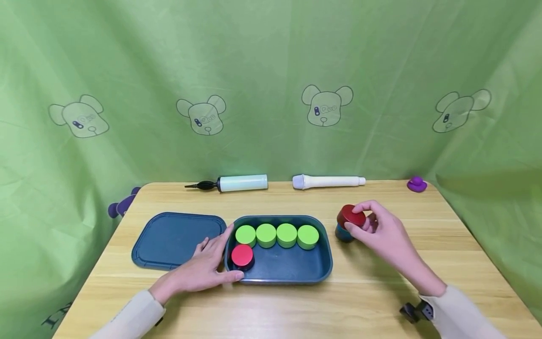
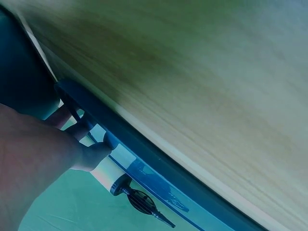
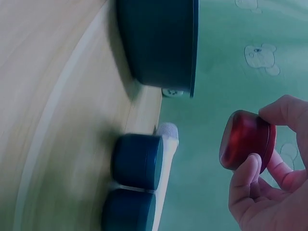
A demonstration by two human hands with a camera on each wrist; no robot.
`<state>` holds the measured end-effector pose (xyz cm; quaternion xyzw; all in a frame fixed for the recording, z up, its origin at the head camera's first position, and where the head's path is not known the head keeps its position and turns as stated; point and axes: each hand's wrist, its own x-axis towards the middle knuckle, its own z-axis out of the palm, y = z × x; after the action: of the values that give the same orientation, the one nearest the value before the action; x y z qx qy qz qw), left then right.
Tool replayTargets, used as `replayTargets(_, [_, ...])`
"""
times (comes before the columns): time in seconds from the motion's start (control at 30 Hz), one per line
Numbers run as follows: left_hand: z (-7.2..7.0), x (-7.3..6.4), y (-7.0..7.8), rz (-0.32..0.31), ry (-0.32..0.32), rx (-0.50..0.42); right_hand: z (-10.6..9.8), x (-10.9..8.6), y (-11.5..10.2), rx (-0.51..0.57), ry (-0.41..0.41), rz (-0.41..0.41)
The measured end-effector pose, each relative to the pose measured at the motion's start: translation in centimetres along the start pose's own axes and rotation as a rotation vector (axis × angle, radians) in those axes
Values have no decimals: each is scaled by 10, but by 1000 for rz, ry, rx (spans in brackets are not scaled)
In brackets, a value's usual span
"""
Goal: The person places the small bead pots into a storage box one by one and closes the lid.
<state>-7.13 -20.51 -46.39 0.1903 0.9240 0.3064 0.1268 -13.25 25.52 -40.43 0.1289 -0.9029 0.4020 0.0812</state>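
Note:
My right hand [image 1: 387,235] pinches a red round tin [image 3: 245,139] between thumb and fingers, raised over the table at the right. Two blue round tins [image 3: 137,161] stand side by side on the table in the right wrist view; in the head view the red tin and hand partly hide them. My left hand [image 1: 203,268] rests against the left end of a dark blue box [image 1: 279,281], fingers extended along its side and thumb on the front rim. Inside the box, several green round tins [image 1: 286,235] form a back row. Another red tin [image 1: 243,256] sits at its front left.
A dark blue lid [image 1: 173,235] lies flat left of the box, partly beneath the left hand. Along the table's back edge lie a hand pump [image 1: 243,182] and a white microphone-shaped object [image 1: 330,182]. A small purple item [image 1: 417,184] is at the back right corner. A green curtain [image 1: 271,94] hangs behind.

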Motion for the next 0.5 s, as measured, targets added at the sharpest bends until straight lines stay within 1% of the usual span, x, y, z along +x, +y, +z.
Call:
replayTargets(0.3, [0,1,0,-2,-6,-3,24,0,-14,55,-41,-18])
replayTargets(0.5, [0,1,0,6,3,-4,42,-1,-27,71,-94,-58])
